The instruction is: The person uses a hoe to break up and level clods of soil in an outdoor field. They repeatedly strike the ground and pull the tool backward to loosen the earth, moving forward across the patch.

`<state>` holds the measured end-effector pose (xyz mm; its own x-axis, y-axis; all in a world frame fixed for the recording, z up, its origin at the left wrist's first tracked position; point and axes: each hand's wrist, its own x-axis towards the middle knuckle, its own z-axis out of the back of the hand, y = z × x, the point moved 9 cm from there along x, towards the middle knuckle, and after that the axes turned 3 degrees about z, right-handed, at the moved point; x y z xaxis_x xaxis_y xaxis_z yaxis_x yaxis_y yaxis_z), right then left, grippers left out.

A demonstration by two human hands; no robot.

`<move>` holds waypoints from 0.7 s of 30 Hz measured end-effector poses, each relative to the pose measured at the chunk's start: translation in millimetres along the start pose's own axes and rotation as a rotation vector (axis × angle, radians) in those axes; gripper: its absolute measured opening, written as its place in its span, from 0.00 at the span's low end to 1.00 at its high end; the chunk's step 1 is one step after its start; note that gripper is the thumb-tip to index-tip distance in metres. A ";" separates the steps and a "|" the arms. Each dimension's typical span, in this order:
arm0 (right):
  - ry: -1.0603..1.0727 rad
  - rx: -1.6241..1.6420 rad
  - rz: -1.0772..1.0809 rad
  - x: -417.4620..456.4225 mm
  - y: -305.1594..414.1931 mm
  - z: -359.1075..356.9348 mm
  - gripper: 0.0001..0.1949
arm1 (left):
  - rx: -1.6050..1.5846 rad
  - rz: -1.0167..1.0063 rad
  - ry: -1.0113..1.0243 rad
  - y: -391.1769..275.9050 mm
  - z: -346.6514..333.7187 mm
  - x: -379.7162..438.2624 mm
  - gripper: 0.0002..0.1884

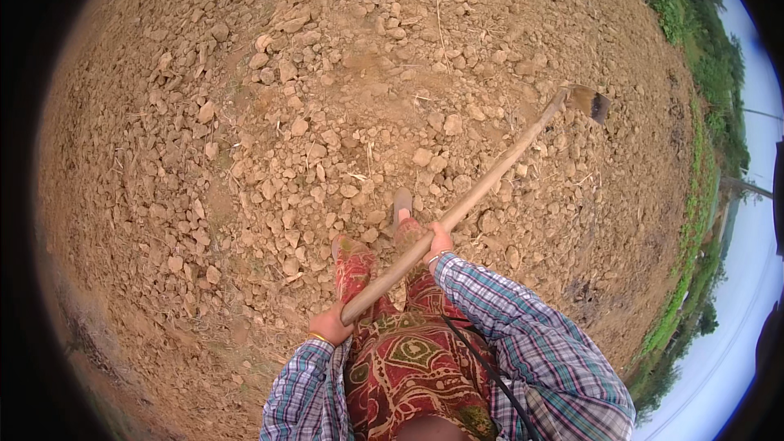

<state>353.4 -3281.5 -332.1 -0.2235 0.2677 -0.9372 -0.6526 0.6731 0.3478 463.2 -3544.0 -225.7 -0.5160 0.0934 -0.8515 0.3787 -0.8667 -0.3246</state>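
Observation:
A hoe with a long wooden handle (pixel 484 188) runs slantwise from my lap up to the right. My left hand (pixel 331 324) is closed around the butt end of the handle, at my left hip. Further up the shaft my right hand (pixel 439 241) grips it, just right of my foot. The metal hoe blade (pixel 589 104) is at the far end, over the cloddy soil at the right; whether it touches the ground I cannot tell. Both forearms wear plaid sleeves.
Dry brown soil with clods and stones (pixel 294 196) spreads all round. My shoe (pixel 402 201) stands on it below red patterned trousers (pixel 416 349). A dark cord hangs across my lap. Green plants (pixel 689 245) and trees line the field's right edge, with a pole beyond.

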 end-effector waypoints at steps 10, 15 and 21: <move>-0.035 -0.010 0.124 -64.9 -119.3 -17.5 0.08 | 0.045 0.153 0.081 115.6 -6.9 -73.5 0.23; 0.149 -0.098 -0.289 -36.4 -253.0 -26.4 0.09 | 0.158 0.632 0.170 169.5 -19.4 -132.2 0.22; 0.034 -0.104 -0.167 -57.1 -228.8 -37.2 0.10 | 0.069 0.245 -0.096 166.8 9.6 -135.8 0.22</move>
<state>488.5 -3476.5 -359.0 -0.1295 0.1338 -0.9825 -0.7537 0.6306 0.1852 589.1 -3706.0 -160.3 -0.4870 -0.1672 -0.8573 0.4498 -0.8893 -0.0821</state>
